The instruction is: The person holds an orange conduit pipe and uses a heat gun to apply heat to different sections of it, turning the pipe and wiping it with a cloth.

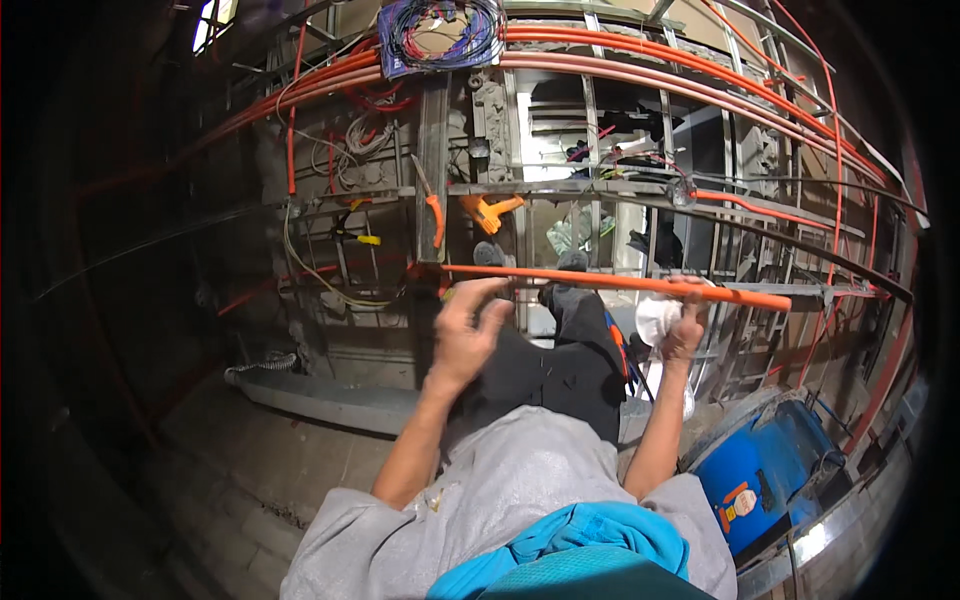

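An orange conduit pipe [600, 280] lies crosswise before me, its thicker end to the right. My right hand [686, 325] is closed around the pipe near that end. My left hand [468, 330] is just below the pipe's left part, thumb and fingers apart and slightly blurred; it does not appear to grip anything. Beyond the left hand an orange pistol-shaped tool [490, 212] rests on the metal framing. Beside it is a narrow-bladed tool with an orange handle [437, 220]. A white rounded object [655, 318] sits next to my right hand.
Metal framing [570, 188] spreads below and ahead, with orange pipes [650, 55] running across the top. A coil of wires [440, 35] rests on a blue package. Pale cable [362, 135] hangs at left. At lower right stands a blue container [765, 470]; a grey metal channel [325, 400] lies left.
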The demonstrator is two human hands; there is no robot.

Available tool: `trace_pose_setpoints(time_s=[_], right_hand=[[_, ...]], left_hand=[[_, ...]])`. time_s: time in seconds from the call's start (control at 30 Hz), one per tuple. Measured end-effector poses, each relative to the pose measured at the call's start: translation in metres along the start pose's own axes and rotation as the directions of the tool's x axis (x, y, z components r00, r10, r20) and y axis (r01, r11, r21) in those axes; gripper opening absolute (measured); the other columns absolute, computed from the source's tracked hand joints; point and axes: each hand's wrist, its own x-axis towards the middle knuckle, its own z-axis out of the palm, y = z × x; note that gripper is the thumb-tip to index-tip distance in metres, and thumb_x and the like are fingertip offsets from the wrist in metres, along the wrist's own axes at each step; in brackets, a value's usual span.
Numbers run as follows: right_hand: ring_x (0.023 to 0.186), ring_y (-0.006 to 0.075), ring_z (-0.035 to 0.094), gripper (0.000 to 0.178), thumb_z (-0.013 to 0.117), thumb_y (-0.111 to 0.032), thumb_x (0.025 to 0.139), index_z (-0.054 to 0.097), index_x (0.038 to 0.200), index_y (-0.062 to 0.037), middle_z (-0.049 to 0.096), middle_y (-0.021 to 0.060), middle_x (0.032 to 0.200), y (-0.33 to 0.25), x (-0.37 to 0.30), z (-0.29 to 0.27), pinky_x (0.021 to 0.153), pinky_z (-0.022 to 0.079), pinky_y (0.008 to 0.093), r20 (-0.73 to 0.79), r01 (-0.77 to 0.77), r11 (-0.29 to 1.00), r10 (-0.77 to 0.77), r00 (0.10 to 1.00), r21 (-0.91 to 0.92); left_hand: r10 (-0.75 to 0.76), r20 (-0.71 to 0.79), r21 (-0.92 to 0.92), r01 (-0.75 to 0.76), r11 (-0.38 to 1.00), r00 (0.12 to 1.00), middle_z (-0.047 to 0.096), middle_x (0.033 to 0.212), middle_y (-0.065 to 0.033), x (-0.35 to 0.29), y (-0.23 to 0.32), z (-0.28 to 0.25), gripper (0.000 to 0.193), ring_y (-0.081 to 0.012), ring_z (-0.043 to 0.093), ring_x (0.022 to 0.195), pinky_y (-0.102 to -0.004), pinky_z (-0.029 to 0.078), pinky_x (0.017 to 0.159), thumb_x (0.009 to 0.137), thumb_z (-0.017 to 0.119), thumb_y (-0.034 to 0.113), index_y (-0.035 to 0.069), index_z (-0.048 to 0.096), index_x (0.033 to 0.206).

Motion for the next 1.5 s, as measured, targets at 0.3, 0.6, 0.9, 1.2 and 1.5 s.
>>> trace_pose_setpoints(time_s=[0.3,0.6,0.9,1.2,1.5], right_hand=[[0.099,0.0218,0.06,0.025,0.061,-0.031,0.102,0.056,0.113,-0.0088,0.063,0.0085,0.105,0.049,0.052,-0.027,0.095,0.049,0.0411,-0.152,0.094,0.983,-0.07,0.986,0.16],[0.1,0.0208,0.057,0.029,0.064,-0.035,0.099,0.058,0.116,-0.0126,0.061,0.0046,0.107,0.128,0.09,-0.036,0.096,0.047,0.0391,-0.078,0.181,0.944,-0.166,0.983,0.277],[0.103,0.018,0.055,0.024,0.058,-0.032,0.103,0.056,0.116,-0.0115,0.055,0.0014,0.108,0.188,0.118,0.002,0.104,0.041,0.0374,-0.009,0.151,0.867,-0.167,0.986,0.475],[0.107,0.0211,0.054,0.028,0.061,-0.031,0.102,0.053,0.118,-0.0095,0.053,0.0052,0.113,0.232,0.151,-0.003,0.107,0.04,0.0415,-0.052,0.231,0.878,-0.231,0.972,0.42],[0.108,0.028,0.053,0.029,0.074,-0.026,0.09,0.062,0.11,-0.0083,0.057,0.0084,0.112,0.266,0.206,-0.069,0.11,0.037,0.051,0.129,0.17,0.803,-0.292,0.948,0.571]], left_hand=[[-0.594,-0.407,0.056,0.668,0.742,0.694,0.057,0.128,-0.0203,0.036,-0.388,-0.037,0.067,-0.0251,0.058,0.114,-0.0393,0.047,0.098,0.09,0.074,0.043,-0.001,0.053,0.135],[-0.81,-0.087,-0.576,0.634,0.516,0.581,0.064,0.126,-0.0087,0.047,-0.505,-0.02,0.065,-0.0204,0.059,0.115,-0.0425,0.046,0.099,0.095,0.068,0.051,0.007,0.052,0.141],[-0.702,-0.256,-0.701,0.372,0.608,0.664,0.067,0.112,-0.0034,0.024,-0.537,0.009,0.044,-0.0183,0.065,0.104,-0.039,0.051,0.093,0.099,0.066,0.038,0.005,0.06,0.128],[-0.577,-0.262,-0.872,0.066,0.485,0.774,0.064,0.118,-0.0036,0.03,-0.561,0.035,0.037,-0.0183,0.06,0.112,-0.036,0.046,0.099,0.1,0.065,0.031,0.002,0.061,0.122],[-0.519,-0.327,-0.865,-0.029,0.502,0.79,0.066,0.124,-0.0091,0.034,-0.594,0.05,0.052,-0.023,0.062,0.115,-0.0411,0.047,0.103,0.1,0.058,0.047,0.005,0.06,0.13]])
